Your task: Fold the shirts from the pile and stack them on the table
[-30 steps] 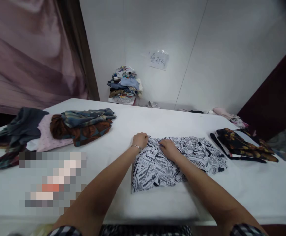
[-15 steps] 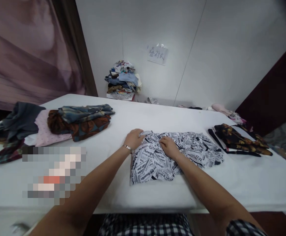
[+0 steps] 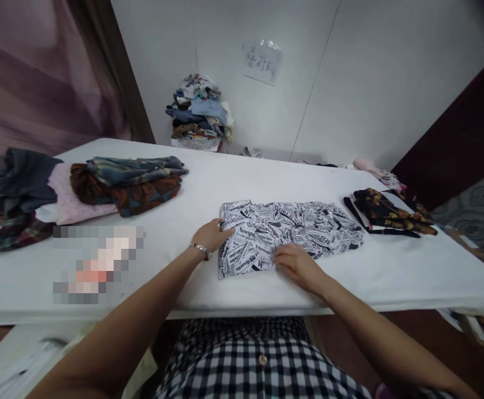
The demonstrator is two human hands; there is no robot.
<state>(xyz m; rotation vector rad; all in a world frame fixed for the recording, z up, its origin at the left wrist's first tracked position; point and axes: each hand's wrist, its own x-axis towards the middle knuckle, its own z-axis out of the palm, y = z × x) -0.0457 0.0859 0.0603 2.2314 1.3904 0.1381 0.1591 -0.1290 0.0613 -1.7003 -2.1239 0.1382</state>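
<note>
A white shirt [image 3: 258, 238] with black newspaper print lies on the white table, laid out as a long, narrow folded strip. At its left edge is my left hand [image 3: 209, 237], a bracelet on the wrist, with the fingers closed on the cloth's border. My right hand [image 3: 302, 267] is at the near edge, around the strip's middle, its fingers pressed together on the fabric. The fingertips of both hands are partly hidden against the cloth.
Several crumpled garments [image 3: 129, 185] lie at the table's left. Dark floral folded clothes [image 3: 385, 213] sit on the right, just past the shirt's end. A tall clothes stack [image 3: 200, 113] stands by the wall under a paper sign [image 3: 262, 62]. A blurred patch covers something at left.
My left hand has come down from the shirt's far left corner to its left edge. My right hand has moved from the middle to the near edge. The view has tilted down.
</note>
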